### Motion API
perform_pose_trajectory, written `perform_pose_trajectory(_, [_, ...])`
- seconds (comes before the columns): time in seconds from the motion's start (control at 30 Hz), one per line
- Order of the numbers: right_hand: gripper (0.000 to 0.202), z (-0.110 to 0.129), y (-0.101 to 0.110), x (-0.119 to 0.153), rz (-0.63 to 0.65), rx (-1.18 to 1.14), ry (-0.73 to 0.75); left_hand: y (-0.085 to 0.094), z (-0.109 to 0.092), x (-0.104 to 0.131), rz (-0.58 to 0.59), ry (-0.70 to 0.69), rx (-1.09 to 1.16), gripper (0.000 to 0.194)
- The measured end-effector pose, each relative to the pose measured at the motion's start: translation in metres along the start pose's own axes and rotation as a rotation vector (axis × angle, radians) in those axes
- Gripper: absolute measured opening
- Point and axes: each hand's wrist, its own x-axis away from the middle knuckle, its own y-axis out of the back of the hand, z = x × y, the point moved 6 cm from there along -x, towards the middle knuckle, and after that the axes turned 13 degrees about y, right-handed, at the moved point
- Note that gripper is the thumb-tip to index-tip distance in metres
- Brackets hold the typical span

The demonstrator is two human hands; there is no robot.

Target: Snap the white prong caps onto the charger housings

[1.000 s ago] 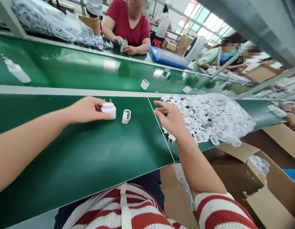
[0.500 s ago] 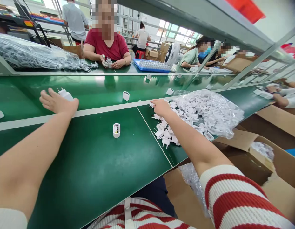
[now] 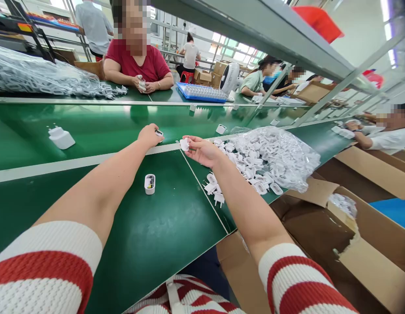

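From here I see the left hand (image 3: 150,135) just left of centre, fingers closed on an open white case (image 3: 159,138). At centre, the right hand (image 3: 202,151) pinches a white plug cap (image 3: 184,145); a second case (image 3: 150,190) stands lower left of centre.

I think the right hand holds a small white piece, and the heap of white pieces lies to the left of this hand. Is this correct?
Not the side: the head view shows the heap of white pieces lying mostly to the right of the right hand, which does hold a small white piece.
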Motion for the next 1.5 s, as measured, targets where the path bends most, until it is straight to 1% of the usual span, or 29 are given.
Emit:
perform_pose_trajectory(0.03, [0.026, 0.006, -0.004, 0.008, 0.023, -0.157, 0.017, 0.003, 0.000, 0.004, -0.010, -0.015, 0.017, 0.073])
perform_pose_trajectory(0.1, [0.031, 0.017, -0.010, 0.023, 0.074, -0.518, 0.040, 0.017, 0.000, 0.020, -0.037, -0.073, 0.054, 0.064])
perform_pose_trajectory(0.13, [0.034, 0.022, -0.012, 0.029, 0.092, -0.673, 0.045, 0.028, 0.000, 0.033, -0.049, -0.108, 0.071, 0.064])
perform_pose_trajectory(0.17, [0.036, 0.025, -0.014, 0.034, 0.102, -0.779, 0.047, 0.040, 0.001, 0.050, -0.060, -0.153, 0.093, 0.063])
perform_pose_trajectory(0.23, [0.033, 0.030, -0.018, 0.040, 0.117, -0.846, 0.047, 0.066, 0.004, 0.092, -0.069, -0.250, 0.151, 0.063])
perform_pose_trajectory(0.27, [0.032, 0.032, -0.021, 0.041, 0.138, -0.858, 0.044, 0.078, 0.007, 0.117, -0.054, -0.321, 0.199, 0.062])
perform_pose_trajectory(0.3, [0.032, 0.035, -0.026, 0.042, 0.169, -0.869, 0.042, 0.088, 0.012, 0.144, -0.009, -0.376, 0.233, 0.059])
perform_pose_trajectory(0.33, [0.030, 0.039, -0.032, 0.043, 0.205, -0.874, 0.042, 0.093, 0.018, 0.172, 0.069, -0.401, 0.238, 0.056])
perform_pose_trajectory(0.4, [0.027, 0.046, -0.044, 0.044, 0.258, -0.858, 0.059, 0.088, 0.033, 0.228, 0.306, -0.452, 0.174, 0.052])
perform_pose_trajectory(0.43, [0.026, 0.050, -0.050, 0.046, 0.267, -0.838, 0.080, 0.081, 0.042, 0.254, 0.404, -0.462, 0.118, 0.051])
perform_pose_trajectory(0.47, [0.025, 0.054, -0.055, 0.047, 0.267, -0.811, 0.110, 0.072, 0.052, 0.277, 0.476, -0.457, 0.069, 0.050])
perform_pose_trajectory(0.5, [0.025, 0.057, -0.059, 0.049, 0.261, -0.779, 0.146, 0.062, 0.061, 0.295, 0.527, -0.443, 0.031, 0.049])
perform_pose_trajectory(0.57, [0.028, 0.062, -0.068, 0.056, 0.247, -0.719, 0.201, 0.041, 0.077, 0.316, 0.572, -0.401, 0.001, 0.050])
perform_pose_trajectory(0.6, [0.029, 0.063, -0.071, 0.060, 0.245, -0.698, 0.212, 0.031, 0.083, 0.320, 0.575, -0.388, 0.006, 0.051])
perform_pose_trajectory(0.67, [0.033, 0.062, -0.078, 0.070, 0.263, -0.687, 0.211, 0.014, 0.090, 0.320, 0.554, -0.385, 0.028, 0.056])
perform_pose_trajectory(0.73, [0.034, 0.061, -0.085, 0.079, 0.316, -0.692, 0.225, 0.005, 0.096, 0.313, 0.516, -0.389, 0.053, 0.062])
perform_pose_trajectory(0.8, [0.028, 0.063, -0.090, 0.088, 0.367, -0.666, 0.284, 0.001, 0.101, 0.306, 0.497, -0.372, 0.081, 0.070])
perform_pose_trajectory(0.87, [0.021, 0.067, -0.091, 0.096, 0.365, -0.583, 0.382, 0.002, 0.107, 0.299, 0.452, -0.332, 0.130, 0.074])
perform_pose_trajectory(0.9, [0.020, 0.070, -0.090, 0.099, 0.350, -0.525, 0.437, 0.004, 0.109, 0.297, 0.421, -0.316, 0.156, 0.072])
perform_pose_trajectory(0.93, [0.019, 0.073, -0.089, 0.103, 0.336, -0.461, 0.487, 0.006, 0.111, 0.295, 0.384, -0.311, 0.180, 0.067])
perform_pose_trajectory(0.97, [0.024, 0.076, -0.088, 0.107, 0.328, -0.395, 0.530, 0.009, 0.111, 0.294, 0.348, -0.317, 0.198, 0.060])
perform_pose_trajectory(1.0, [0.033, 0.080, -0.088, 0.111, 0.330, -0.329, 0.565, 0.010, 0.111, 0.293, 0.321, -0.330, 0.213, 0.050])
perform_pose_trajectory(1.03, [0.040, 0.083, -0.087, 0.115, 0.343, -0.262, 0.596, 0.011, 0.111, 0.292, 0.307, -0.343, 0.224, 0.041])
perform_pose_trajectory(1.07, [0.039, 0.086, -0.087, 0.119, 0.364, -0.190, 0.633, 0.012, 0.109, 0.291, 0.301, -0.352, 0.237, 0.034])
perform_pose_trajectory(1.17, [0.012, 0.094, -0.090, 0.131, 0.428, 0.057, 0.805, 0.012, 0.106, 0.290, 0.308, -0.350, 0.300, 0.028])
perform_pose_trajectory(1.2, [0.009, 0.095, -0.093, 0.135, 0.439, 0.132, 0.863, 0.012, 0.105, 0.289, 0.312, -0.347, 0.319, 0.027])
perform_pose_trajectory(1.27, [0.014, 0.095, -0.099, 0.139, 0.433, 0.236, 0.944, 0.012, 0.103, 0.289, 0.315, -0.347, 0.343, 0.026])
perform_pose_trajectory(1.4, [0.021, 0.092, -0.111, 0.142, 0.425, 0.311, 0.973, 0.012, 0.102, 0.288, 0.312, -0.361, 0.359, 0.021])
perform_pose_trajectory(1.5, [0.023, 0.093, -0.113, 0.144, 0.400, 0.339, 0.957, 0.011, 0.104, 0.287, 0.304, -0.367, 0.362, 0.020])
